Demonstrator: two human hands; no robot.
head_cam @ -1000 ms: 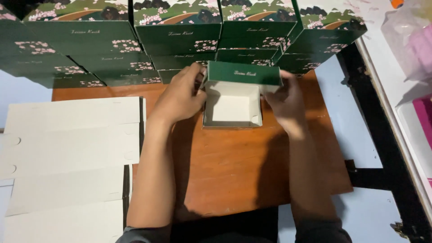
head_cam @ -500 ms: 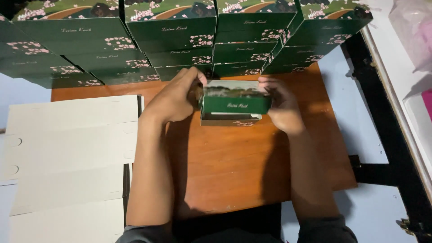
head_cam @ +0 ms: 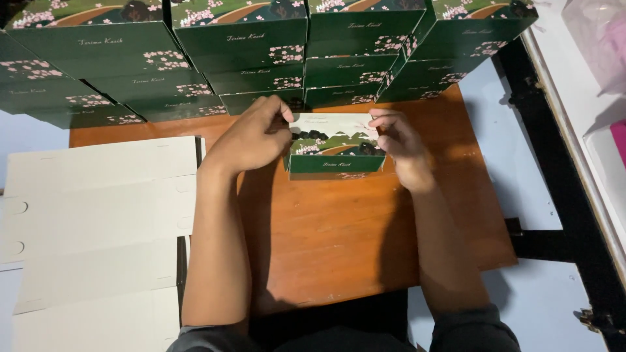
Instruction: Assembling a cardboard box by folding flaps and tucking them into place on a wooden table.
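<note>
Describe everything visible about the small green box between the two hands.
The small green box looks like printed cardboard: dark green sides with pale blossom print and script, a lid showing green hills, a brown path and a pale sky band. It appears closed and sits flat on the wooden table, in front of the stacked green boxes. The left hand pinches its far left corner; the right hand holds its right edge.

Wooden table (head_cam: 339, 248) on pale floor (head_cam: 541, 306), dim light.
</note>
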